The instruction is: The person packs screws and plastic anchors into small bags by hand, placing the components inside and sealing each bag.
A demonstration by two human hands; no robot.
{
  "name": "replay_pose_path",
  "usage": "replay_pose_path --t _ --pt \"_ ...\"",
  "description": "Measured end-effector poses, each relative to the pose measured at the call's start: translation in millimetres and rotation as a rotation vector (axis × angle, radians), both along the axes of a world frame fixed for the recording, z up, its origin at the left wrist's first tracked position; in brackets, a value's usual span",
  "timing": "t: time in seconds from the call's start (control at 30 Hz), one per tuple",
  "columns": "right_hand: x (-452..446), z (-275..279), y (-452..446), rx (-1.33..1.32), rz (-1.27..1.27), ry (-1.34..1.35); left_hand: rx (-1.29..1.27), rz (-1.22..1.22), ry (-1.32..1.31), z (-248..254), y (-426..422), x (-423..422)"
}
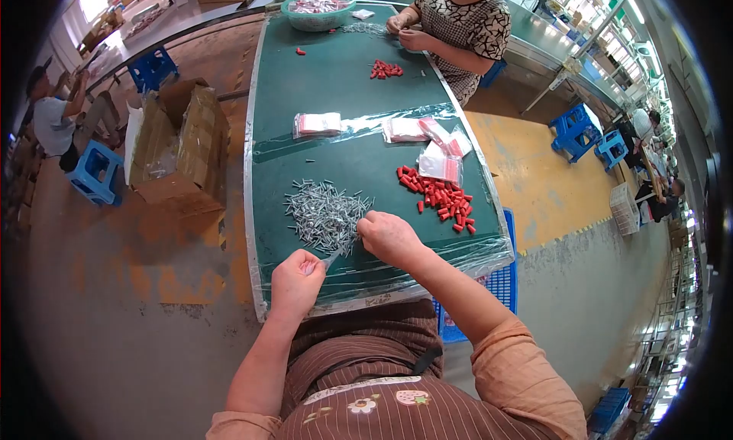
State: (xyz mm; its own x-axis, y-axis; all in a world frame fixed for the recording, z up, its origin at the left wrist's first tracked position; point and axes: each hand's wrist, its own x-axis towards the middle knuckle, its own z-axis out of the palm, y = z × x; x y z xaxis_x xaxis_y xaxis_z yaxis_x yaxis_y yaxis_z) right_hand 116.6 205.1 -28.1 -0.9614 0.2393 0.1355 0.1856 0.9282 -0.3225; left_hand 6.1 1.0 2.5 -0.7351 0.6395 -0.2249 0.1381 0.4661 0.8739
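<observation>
Likely picking out screws [321,215] on counter [282,96]; gripping small plastic bag [308,267] in left hand [296,289] beside pile; working pile's right edge with right hand [391,238] closed, can't tell on what. Probably need bag mouth open next.

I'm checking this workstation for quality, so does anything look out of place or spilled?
Nothing looks damaged. Two small strays stand out: one red piece lies apart from the far red pile, and one metal piece sits beyond the metal heap. The clear film looks wrinkled at the near edge.
</observation>
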Motion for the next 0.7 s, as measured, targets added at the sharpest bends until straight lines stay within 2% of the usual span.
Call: replay_pose_path --t 0.2,0.3,0.4,0.5,0.57,0.7 --pt "-2 2 4 0.058 -0.004 -0.109 -0.025 -0.011 0.009 8 9 -1" --pt "-2 6 8 0.003 -0.003 -0.139 -0.045 -0.029 0.012 3 13 -3" --pt "4 29 5 -0.289 -0.162 -0.145 -0.039 -0.023 0.041 5 18 -3" --pt "12 33 -12 -0.669 -0.041 0.308 -0.045 -0.046 0.073 3 28 1" --pt "14 45 -29 -0.696 0.047 0.407 -0.050 -0.087 0.076 4 36 7" --pt "18 33 -32 -0.609 0.021 0.437 -0.055 -0.159 0.058 11 46 17"
